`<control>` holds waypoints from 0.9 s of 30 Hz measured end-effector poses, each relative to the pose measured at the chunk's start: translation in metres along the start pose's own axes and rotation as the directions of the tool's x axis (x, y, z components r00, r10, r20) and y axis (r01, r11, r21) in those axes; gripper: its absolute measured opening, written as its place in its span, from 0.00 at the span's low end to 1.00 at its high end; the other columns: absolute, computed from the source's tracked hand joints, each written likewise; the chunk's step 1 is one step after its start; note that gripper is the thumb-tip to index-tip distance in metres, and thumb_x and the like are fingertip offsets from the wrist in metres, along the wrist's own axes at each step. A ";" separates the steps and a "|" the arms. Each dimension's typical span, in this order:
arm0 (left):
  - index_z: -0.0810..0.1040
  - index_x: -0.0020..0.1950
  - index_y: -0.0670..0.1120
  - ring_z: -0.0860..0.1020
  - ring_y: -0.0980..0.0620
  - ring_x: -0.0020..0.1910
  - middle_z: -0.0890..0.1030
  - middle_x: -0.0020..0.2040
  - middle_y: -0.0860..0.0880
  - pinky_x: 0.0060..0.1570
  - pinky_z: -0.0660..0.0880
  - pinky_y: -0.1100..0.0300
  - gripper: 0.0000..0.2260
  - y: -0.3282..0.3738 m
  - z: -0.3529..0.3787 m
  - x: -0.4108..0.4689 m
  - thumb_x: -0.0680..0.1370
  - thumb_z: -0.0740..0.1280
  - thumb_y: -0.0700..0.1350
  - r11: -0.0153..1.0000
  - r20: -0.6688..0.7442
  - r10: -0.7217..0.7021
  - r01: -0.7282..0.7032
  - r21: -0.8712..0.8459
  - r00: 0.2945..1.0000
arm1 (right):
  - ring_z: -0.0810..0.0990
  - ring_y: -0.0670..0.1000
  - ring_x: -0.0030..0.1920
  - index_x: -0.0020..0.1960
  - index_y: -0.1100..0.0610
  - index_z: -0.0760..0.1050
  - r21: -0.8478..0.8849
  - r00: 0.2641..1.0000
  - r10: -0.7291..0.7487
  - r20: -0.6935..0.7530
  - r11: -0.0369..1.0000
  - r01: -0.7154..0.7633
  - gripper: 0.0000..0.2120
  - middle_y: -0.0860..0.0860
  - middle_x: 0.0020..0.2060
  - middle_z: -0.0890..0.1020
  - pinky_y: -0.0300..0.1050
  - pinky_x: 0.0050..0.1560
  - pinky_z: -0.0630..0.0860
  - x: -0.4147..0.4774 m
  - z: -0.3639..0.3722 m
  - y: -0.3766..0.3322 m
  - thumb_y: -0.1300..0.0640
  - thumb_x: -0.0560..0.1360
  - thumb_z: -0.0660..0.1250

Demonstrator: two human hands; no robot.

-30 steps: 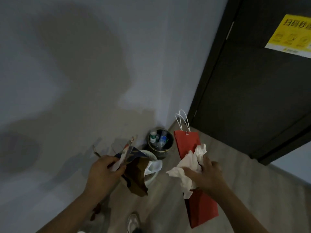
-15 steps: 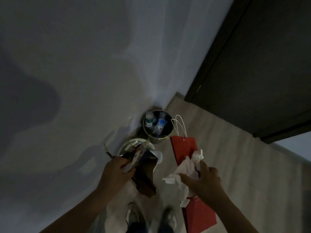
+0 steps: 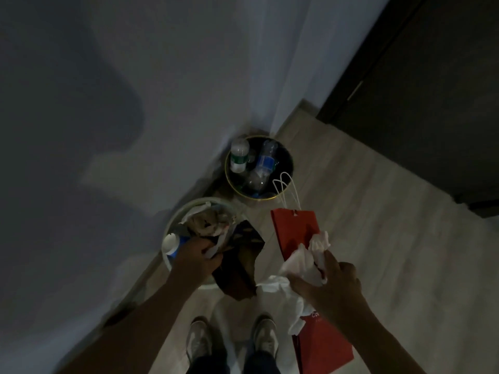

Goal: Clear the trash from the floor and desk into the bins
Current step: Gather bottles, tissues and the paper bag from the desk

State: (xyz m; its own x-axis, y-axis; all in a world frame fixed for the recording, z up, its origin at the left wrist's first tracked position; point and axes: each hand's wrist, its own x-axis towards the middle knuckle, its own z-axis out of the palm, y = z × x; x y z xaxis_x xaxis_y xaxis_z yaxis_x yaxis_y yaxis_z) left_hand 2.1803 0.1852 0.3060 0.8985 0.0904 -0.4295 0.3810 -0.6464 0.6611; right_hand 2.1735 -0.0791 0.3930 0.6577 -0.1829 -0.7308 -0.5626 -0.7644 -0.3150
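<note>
My left hand (image 3: pixel 197 259) grips a dark brown wrapper (image 3: pixel 240 261) and bits of paper over the near rim of a white bin (image 3: pixel 172 222) that holds crumpled paper and a blue-and-white cup (image 3: pixel 172 242). My right hand (image 3: pixel 328 286) is closed on white tissues (image 3: pixel 302 263) together with a red paper bag (image 3: pixel 295 230) with white cord handles, which hangs below the hand. Beyond the white bin stands a black bin (image 3: pixel 290 163) with several plastic bottles inside.
Both bins sit on the pale wood floor (image 3: pixel 378 225) against a white wall (image 3: pixel 189 76) near a corner. A dark door (image 3: pixel 432 90) fills the upper right. My two shoes (image 3: pixel 229 338) are at the bottom centre.
The view has tilted down onto the bins and my feet. My left hand has lowered the wrapper over the white bin; my right hand still holds the tissues and red bag.
</note>
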 end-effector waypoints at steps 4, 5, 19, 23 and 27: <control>0.74 0.33 0.42 0.73 0.53 0.31 0.73 0.30 0.49 0.32 0.66 0.71 0.11 -0.038 0.029 0.027 0.70 0.74 0.37 0.996 -0.054 -0.087 0.089 0.023 0.995 | 0.64 0.58 0.65 0.75 0.45 0.53 -0.019 0.999 0.002 0.041 1.000 -0.001 0.55 0.55 0.62 0.63 0.52 0.56 0.69 0.038 0.024 0.012 0.25 0.56 0.68; 0.75 0.35 0.41 0.73 0.52 0.32 0.74 0.31 0.50 0.31 0.64 0.70 0.09 -0.047 0.035 0.031 0.70 0.74 0.40 0.992 -0.048 -0.114 0.116 0.044 0.992 | 0.64 0.58 0.65 0.75 0.45 0.53 -0.025 0.999 0.000 0.049 1.000 0.001 0.55 0.54 0.62 0.63 0.51 0.55 0.68 0.045 0.029 0.014 0.24 0.55 0.68; 0.77 0.60 0.43 0.77 0.45 0.55 0.80 0.53 0.46 0.50 0.70 0.59 0.36 -0.104 0.097 0.056 0.60 0.78 0.63 0.977 0.225 -0.126 0.082 0.198 0.966 | 0.64 0.58 0.65 0.75 0.44 0.52 -0.080 0.995 -0.058 0.079 0.995 0.064 0.52 0.55 0.63 0.63 0.55 0.59 0.72 0.110 0.064 0.011 0.28 0.58 0.71; 0.71 0.67 0.49 0.72 0.49 0.62 0.75 0.62 0.51 0.53 0.64 0.63 0.44 -0.103 0.091 0.053 0.57 0.76 0.68 0.981 0.267 -0.130 0.085 0.175 0.955 | 0.64 0.59 0.65 0.75 0.46 0.53 -0.083 0.995 -0.054 0.085 0.995 0.061 0.53 0.55 0.65 0.62 0.53 0.57 0.72 0.111 0.064 0.004 0.29 0.59 0.71; 0.75 0.61 0.49 0.76 0.51 0.57 0.79 0.55 0.51 0.56 0.73 0.57 0.39 -0.101 0.083 0.052 0.58 0.73 0.70 0.988 0.191 0.018 -0.047 0.148 0.981 | 0.66 0.57 0.63 0.74 0.47 0.55 -0.073 0.993 -0.073 0.089 0.994 0.079 0.52 0.55 0.62 0.63 0.52 0.56 0.72 0.107 0.068 -0.003 0.29 0.58 0.71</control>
State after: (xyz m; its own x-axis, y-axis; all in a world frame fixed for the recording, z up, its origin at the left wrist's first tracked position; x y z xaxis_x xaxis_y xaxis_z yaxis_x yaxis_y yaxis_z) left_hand 2.1704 0.1921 0.1662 0.8470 -0.0672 -0.5274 0.3023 -0.7552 0.5817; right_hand 2.2116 -0.0545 0.2750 0.6499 -0.0714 -0.7567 -0.4704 -0.8197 -0.3267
